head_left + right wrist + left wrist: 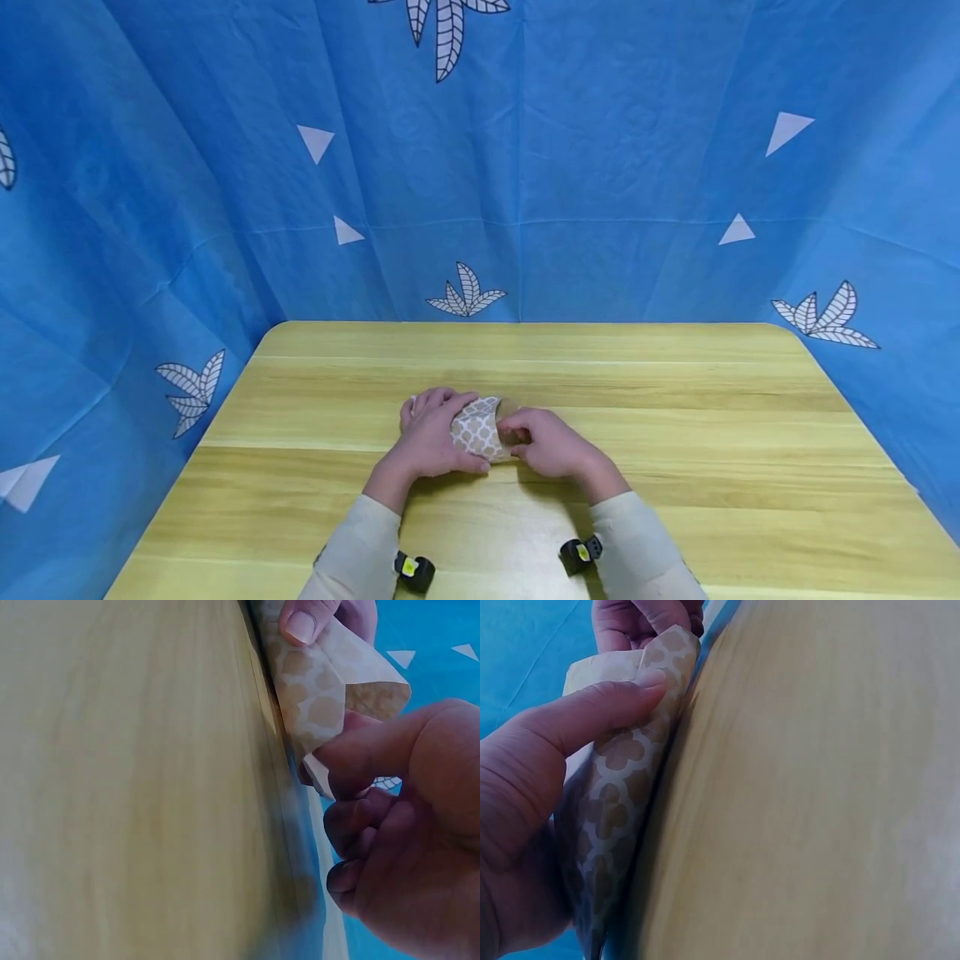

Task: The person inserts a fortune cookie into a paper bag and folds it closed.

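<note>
One quatrefoil-patterned paper bag (476, 429): the left hand (435, 437) clamps its body, seemingly for steadiness; the right hand (553, 443) pinches its open rim.

I can read no word, brand or number from my remote seat, in any of the three views. The nearest things to labels are the left yellow sticker (409, 567) on the left black device (425, 577) by one sleeve (356, 550), and the right yellow sticker (582, 552) on the right black device (570, 562) by the other; whatever they may say is too small for me to make out. The other print I see is pattern rather than writing: pale latticework on the tan paper (474, 431), outlined leaves (836, 315) and white triangles (737, 231) on the blue curtain (615, 100).
</note>
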Action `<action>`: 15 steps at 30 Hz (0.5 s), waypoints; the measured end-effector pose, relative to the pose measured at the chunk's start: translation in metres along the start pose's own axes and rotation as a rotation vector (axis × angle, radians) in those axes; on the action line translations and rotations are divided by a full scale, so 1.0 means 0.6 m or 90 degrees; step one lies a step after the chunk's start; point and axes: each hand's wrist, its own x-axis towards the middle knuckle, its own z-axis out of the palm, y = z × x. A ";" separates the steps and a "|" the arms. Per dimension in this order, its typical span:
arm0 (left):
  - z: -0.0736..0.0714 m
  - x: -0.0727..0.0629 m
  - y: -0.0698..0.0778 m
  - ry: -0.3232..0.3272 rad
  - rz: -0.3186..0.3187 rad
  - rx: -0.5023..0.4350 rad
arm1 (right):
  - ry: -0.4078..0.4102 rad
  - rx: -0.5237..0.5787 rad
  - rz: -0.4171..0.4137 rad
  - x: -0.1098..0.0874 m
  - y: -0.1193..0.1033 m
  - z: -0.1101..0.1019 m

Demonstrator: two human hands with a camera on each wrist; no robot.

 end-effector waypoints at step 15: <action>-0.024 -0.020 0.027 -0.038 -0.099 0.091 | 0.131 0.020 0.105 -0.031 -0.005 -0.003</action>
